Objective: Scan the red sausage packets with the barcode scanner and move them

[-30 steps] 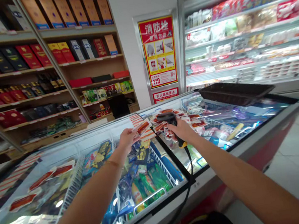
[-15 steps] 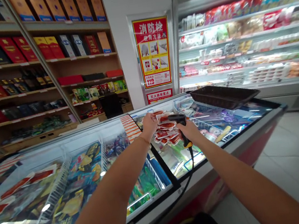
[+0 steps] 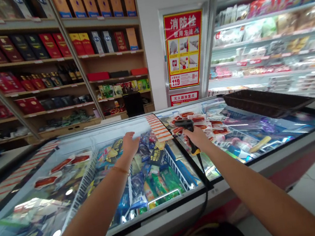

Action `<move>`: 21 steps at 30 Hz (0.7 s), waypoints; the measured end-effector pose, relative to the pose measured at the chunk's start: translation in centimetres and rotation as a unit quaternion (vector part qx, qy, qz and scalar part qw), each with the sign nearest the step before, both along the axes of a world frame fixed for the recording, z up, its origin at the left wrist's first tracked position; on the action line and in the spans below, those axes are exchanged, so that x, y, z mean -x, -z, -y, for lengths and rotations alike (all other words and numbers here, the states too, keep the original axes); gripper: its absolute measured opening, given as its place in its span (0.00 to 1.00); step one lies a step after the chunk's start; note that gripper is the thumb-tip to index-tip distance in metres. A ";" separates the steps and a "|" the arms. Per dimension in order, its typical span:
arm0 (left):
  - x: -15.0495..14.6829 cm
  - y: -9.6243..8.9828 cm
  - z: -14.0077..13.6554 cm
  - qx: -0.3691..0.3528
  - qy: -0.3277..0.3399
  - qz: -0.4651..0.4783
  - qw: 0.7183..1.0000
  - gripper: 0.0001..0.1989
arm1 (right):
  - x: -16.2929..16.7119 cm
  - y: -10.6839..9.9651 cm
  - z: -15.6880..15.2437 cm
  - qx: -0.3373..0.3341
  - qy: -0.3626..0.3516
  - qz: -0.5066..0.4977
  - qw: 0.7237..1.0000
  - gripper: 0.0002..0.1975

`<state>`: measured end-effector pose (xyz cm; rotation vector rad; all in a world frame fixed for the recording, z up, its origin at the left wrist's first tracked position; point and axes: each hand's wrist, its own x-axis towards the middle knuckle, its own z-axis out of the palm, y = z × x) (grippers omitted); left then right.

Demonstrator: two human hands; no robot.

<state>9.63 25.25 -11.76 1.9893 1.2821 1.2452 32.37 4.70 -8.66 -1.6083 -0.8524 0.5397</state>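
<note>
Two hands: left hand (image 3: 131, 145) raised over the glass, fingers parted and free; right hand (image 3: 197, 137) with fingers wrapped around the grip of a black handheld scanner with yellow trim (image 3: 185, 124).
Scanner cable: black cord (image 3: 203, 166) hanging from the grip.
Sausage packets: flat, white-edged packets of reddish-brown sausage (image 3: 198, 119), spread behind and beside the scanner.
Between hands: orange-and-white striped strip (image 3: 158, 127).
Support: glass-topped white chest freezer (image 3: 181, 209).
Far right: black rectangular tray (image 3: 267, 102) on the freezer.
</note>
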 end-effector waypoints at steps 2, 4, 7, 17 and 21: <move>4.9 0.2 -0.7 -0.014 -0.056 -0.061 0.996 0.18 | 2.7 0.4 -1.9 -0.012 -0.024 -0.008 1.000 0.10; 9.5 -0.1 -1.1 -0.011 -0.121 -0.120 0.985 0.22 | 5.6 0.7 -3.9 -0.018 -0.053 -0.012 0.998 0.09; 15.3 -0.8 -1.4 0.013 -0.211 -0.184 0.960 0.29 | 10.0 1.1 -6.3 -0.029 -0.107 -0.033 0.993 0.09; 21.1 2.1 -2.4 0.062 -0.190 -0.280 0.939 0.31 | 15.6 3.6 -8.4 -0.021 -0.177 -0.129 0.976 0.11; 20.8 2.4 -2.7 0.082 -0.186 -0.316 0.927 0.34 | 15.2 3.8 -8.2 -0.020 -0.172 -0.161 0.972 0.11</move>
